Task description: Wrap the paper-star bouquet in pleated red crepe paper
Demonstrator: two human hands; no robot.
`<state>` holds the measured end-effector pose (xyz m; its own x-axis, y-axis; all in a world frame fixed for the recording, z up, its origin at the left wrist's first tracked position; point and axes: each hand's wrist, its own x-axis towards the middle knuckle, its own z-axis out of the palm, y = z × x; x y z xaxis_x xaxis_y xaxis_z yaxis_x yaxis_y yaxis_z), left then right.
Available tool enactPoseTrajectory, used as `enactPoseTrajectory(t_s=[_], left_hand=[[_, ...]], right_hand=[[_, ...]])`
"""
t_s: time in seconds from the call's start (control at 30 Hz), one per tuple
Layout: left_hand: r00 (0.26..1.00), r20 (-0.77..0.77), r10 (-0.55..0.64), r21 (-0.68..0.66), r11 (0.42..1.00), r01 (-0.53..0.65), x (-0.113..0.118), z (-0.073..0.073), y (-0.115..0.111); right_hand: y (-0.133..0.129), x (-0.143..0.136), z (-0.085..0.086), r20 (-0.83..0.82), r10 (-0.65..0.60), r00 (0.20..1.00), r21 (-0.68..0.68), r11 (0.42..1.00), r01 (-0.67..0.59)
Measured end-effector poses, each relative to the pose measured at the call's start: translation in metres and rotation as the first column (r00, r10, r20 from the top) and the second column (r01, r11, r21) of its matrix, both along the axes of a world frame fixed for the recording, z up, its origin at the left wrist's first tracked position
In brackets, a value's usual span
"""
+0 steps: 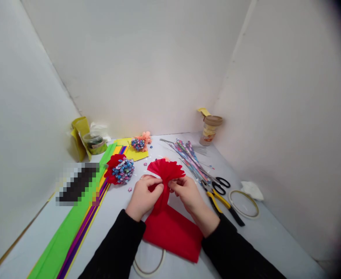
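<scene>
Left hand [144, 195]: grip closed, thumb and forefinger pinching the gathered neck of the red paper [166, 169]. Right hand [190, 193]: grip also closed on the same neck, from the opposite side, fingers curled. The red paper is between the two grips, its ruffled top fanned out above them, its tail hanging below. Folded red sheet [174, 234] on the table [109, 236], directly below the grips; whether joined to the tail, cannot tell.

Left of the left grip: red-collared bunch [122, 170], nearby; then green strip [65, 223], farther out. Beyond the grips, slightly left: peach-collared bunch [139, 144]. Beyond the right grip: patterned strips [189, 155]. Right of the right grip: scissors [223, 183], yellow-and-black pliers [224, 201], then a tape roll [256, 209]. Far beyond, to the right: lidded cup [210, 133].
</scene>
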<state>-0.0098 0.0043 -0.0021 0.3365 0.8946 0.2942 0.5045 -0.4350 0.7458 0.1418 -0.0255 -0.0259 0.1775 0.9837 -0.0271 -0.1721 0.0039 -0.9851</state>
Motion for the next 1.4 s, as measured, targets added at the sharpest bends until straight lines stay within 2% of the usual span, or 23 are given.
enactPoseTrajectory(t_s=[0.2, 0.4, 0.57, 0.77, 1.0, 1.17, 1.4], left_hand=[[0.999, -0.047, 0.012, 0.092, 0.996, -0.008, -0.0002, -0.002, -0.0009], [0.993, -0.105, -0.058, 0.125, 0.99, 0.071, -0.0033, -0.0038, 0.002], [0.992, -0.104, -0.069, 0.088, 0.993, 0.078, -0.0029, -0.0018, 0.0011], [0.998, -0.056, 0.027, 0.065, 0.998, -0.023, 0.0019, -0.0003, -0.0031], [1.0, -0.019, 0.01, -0.004, 1.0, -0.01, 0.0037, -0.0003, -0.0041], [0.997, 0.028, 0.065, -0.082, 0.995, -0.063, 0.0028, -0.0003, -0.0026], [0.993, -0.047, 0.11, 0.121, 0.987, -0.104, 0.0054, -0.0072, -0.0059]], right_hand=[[0.0001, -0.0003, 0.0007, 0.02, 0.0, 1.0, 0.008, 1.0, 0.0], [0.0021, 0.0021, -0.0021, 0.025, 0.027, 0.999, -0.002, 1.0, -0.027], [0.0023, 0.003, -0.0017, 0.03, 0.037, 0.999, 0.014, 0.999, -0.038], [-0.0001, 0.0, -0.0022, 0.059, 0.023, 0.998, 0.058, 0.998, -0.027], [-0.0023, -0.0012, 0.0007, 0.125, -0.026, 0.992, 0.108, 0.994, 0.012], [-0.0012, -0.0011, -0.0003, 0.059, 0.06, 0.996, 0.077, 0.995, -0.064], [-0.0011, -0.0018, -0.0047, -0.019, 0.032, 0.999, 0.066, 0.997, -0.031]])
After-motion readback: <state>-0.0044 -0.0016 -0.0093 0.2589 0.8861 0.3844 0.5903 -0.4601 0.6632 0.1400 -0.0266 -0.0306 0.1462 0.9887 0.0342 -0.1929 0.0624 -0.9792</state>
